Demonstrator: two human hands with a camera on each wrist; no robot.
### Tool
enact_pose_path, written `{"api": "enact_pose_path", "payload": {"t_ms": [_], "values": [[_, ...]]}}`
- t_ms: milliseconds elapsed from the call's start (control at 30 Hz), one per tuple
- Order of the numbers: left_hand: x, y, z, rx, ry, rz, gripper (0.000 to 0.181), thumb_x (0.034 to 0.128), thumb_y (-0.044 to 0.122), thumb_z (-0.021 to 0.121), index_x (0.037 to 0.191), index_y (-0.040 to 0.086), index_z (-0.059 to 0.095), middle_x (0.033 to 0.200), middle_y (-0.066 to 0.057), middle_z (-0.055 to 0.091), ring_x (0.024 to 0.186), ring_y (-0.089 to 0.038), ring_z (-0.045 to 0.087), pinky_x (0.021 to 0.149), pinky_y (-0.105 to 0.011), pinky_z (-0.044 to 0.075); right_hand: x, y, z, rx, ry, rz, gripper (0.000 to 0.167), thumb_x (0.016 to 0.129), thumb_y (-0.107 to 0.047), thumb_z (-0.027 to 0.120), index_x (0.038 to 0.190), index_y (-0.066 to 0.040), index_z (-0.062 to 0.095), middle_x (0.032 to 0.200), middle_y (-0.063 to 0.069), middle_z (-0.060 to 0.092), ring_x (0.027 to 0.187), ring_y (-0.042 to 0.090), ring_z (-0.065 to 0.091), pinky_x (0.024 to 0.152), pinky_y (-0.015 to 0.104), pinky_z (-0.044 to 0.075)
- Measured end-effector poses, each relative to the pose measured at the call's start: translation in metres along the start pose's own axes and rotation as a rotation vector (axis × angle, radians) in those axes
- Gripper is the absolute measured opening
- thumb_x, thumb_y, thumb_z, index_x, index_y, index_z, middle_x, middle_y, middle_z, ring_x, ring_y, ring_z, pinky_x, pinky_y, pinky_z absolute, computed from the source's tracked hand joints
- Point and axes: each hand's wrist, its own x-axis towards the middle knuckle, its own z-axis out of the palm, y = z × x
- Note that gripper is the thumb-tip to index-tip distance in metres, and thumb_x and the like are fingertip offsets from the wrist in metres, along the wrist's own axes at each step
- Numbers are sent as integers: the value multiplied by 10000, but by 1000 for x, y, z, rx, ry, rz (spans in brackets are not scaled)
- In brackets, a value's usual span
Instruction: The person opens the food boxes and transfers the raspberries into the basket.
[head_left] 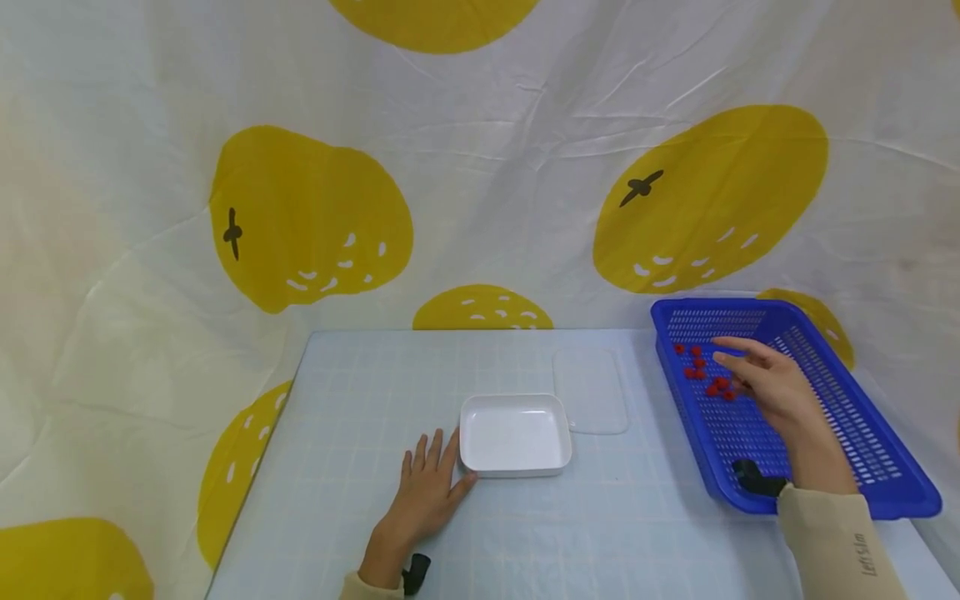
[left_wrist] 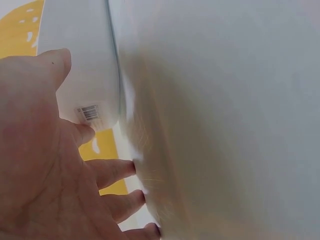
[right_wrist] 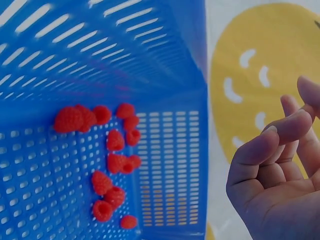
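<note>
On the pale table stands a white rectangular dish (head_left: 515,435). My left hand (head_left: 426,492) lies beside its left side, fingers spread, with index finger and thumb touching or very near the dish. The left wrist view shows a barcode sticker (left_wrist: 89,112) on the dish's outer wall. Over a blue perforated basket (head_left: 900,507) hovers my right hand (head_left: 780,392), thumb and index finger apart, the other fingers loosely bent. Nothing shows between them. Several red raspberries (right_wrist: 115,163) lie on the basket's floor, left of that hand in the head view.
A clear flat lid or sheet (head_left: 592,392) lies just right of the dish and behind it. The basket takes up the table's right side. A white cloth (head_left: 502,192) with yellow fruit prints hangs behind the table. Dark straps (head_left: 757,479) are on both wrists.
</note>
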Motion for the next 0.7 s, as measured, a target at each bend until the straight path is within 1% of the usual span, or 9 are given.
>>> {"api": "enact_pose_path", "payload": {"t_ms": [200, 300, 400, 467, 533, 633, 700], "values": [[4, 0, 1, 8, 13, 18, 796, 1000, 588, 472, 1617, 180, 177, 1616, -226, 207, 1484, -462, 86, 1139, -672, 80, -2, -6, 4, 50, 13, -28, 255, 941, -244, 722, 1196, -254, 733, 710, -49, 551, 616, 147, 511, 553, 244, 456], [4, 0, 0, 12, 12, 20, 796, 1000, 584, 476, 1617, 181, 177, 1615, -225, 211, 1482, -464, 97, 1140, -670, 95, -3, -9, 7, 73, 20, -35, 281, 939, -239, 725, 1219, -226, 725, 720, -44, 555, 619, 150, 517, 553, 238, 459], [3, 1, -2, 15, 11, 15, 794, 998, 578, 489, 1614, 175, 191, 1614, -231, 209, 1476, -473, 115, 1135, -672, 125, -6, -12, 11, 77, 14, -48, 305, 947, -239, 714, 1251, -210, 706, 836, -65, 572, 629, 149, 523, 565, 235, 459], [1, 1, -5, 27, 13, 10, 794, 999, 581, 484, 1612, 166, 199, 1617, -228, 201, 1475, -472, 122, 1132, -670, 151, -8, -15, 16, 64, 13, -66, 338, 951, -243, 710, 1282, -183, 685, 828, -58, 565, 630, 155, 531, 575, 238, 462], [0, 0, -9, 34, 26, 11, 792, 999, 582, 483, 1608, 153, 217, 1616, -229, 207, 1472, -474, 139, 1124, -672, 178, -12, -18, 22, 51, 12, -95, 331, 953, -237, 707, 1277, -174, 684, 817, -45, 557, 627, 157, 533, 572, 241, 462], [-3, -1, -17, 33, 49, 14, 788, 998, 584, 483, 1599, 132, 248, 1608, -235, 228, 1464, -478, 168, 1110, -680, 205, -17, -22, 34, 42, 1, -146, 277, 956, -210, 705, 1227, -154, 703, 698, -1, 525, 613, 167, 537, 558, 251, 466], [-5, -1, -21, 28, 57, 12, 778, 1001, 573, 489, 1597, 131, 255, 1603, -237, 240, 1461, -479, 180, 1110, -680, 208, -22, -24, 43, 59, -14, -177, 259, 960, -183, 698, 1211, -117, 704, 706, 12, 534, 615, 167, 526, 557, 255, 468]]}}
